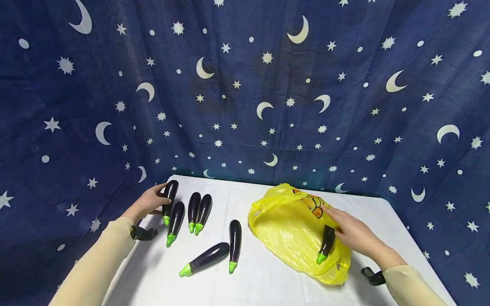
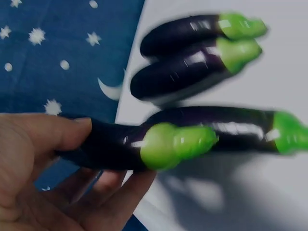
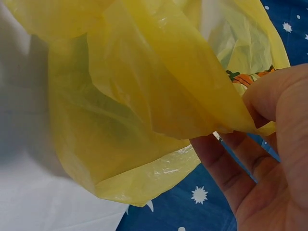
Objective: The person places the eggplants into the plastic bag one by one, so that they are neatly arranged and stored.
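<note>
My left hand (image 1: 153,200) grips an eggplant (image 1: 171,196), thumb on one side and fingers on the other. In the left wrist view its green stem end (image 2: 175,142) points right, overlapping another eggplant (image 2: 211,122) behind it. My right hand (image 1: 354,233) pinches the edge of a crumpled yellow plastic bag (image 1: 285,238), thumb against fingers (image 3: 226,173) in the right wrist view. An eggplant (image 1: 326,245) shows against the bag below that hand, green end toward me. The inside of the bag is partly hidden by its folds.
On the white tabletop (image 1: 153,278), two eggplants (image 1: 194,212) lie side by side in the middle left. Nearer me, a slanting eggplant (image 1: 208,257) meets an upright-lying eggplant (image 1: 235,244). A dark blue star-and-moon curtain (image 1: 245,85) hangs behind and at the sides.
</note>
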The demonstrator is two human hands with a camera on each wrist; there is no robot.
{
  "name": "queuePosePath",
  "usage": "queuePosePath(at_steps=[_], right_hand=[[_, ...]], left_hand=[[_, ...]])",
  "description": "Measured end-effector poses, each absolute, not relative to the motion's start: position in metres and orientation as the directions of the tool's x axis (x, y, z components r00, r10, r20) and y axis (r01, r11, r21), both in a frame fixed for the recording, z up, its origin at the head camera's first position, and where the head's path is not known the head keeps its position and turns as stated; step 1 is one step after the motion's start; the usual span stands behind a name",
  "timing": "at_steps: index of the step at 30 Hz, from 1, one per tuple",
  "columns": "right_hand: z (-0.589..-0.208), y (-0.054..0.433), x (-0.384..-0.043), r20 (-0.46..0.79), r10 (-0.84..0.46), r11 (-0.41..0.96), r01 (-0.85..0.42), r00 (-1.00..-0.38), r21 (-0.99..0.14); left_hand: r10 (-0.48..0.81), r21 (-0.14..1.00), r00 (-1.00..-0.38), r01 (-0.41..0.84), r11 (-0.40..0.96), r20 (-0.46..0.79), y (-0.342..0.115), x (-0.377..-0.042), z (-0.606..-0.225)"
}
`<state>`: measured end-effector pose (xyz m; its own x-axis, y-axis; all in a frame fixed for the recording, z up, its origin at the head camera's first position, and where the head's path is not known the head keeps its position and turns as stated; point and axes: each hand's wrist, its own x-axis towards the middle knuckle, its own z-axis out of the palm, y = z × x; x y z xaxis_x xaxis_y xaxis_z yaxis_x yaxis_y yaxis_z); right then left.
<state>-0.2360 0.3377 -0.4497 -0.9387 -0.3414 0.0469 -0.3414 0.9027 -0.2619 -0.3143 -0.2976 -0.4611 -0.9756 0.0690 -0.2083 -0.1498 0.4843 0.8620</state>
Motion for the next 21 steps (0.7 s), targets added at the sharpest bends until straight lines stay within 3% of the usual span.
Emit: queuePosePath(at_steps=[21], right_hand=[[-0.448, 0.336, -0.238, 0.043, -0.344, 0.902, -0.343, -0.938, -0.264]], left_hand=[[0.31, 0.967, -0.935, -0.099, 0.234, -0.171, -0.244, -0.309, -0.434]])
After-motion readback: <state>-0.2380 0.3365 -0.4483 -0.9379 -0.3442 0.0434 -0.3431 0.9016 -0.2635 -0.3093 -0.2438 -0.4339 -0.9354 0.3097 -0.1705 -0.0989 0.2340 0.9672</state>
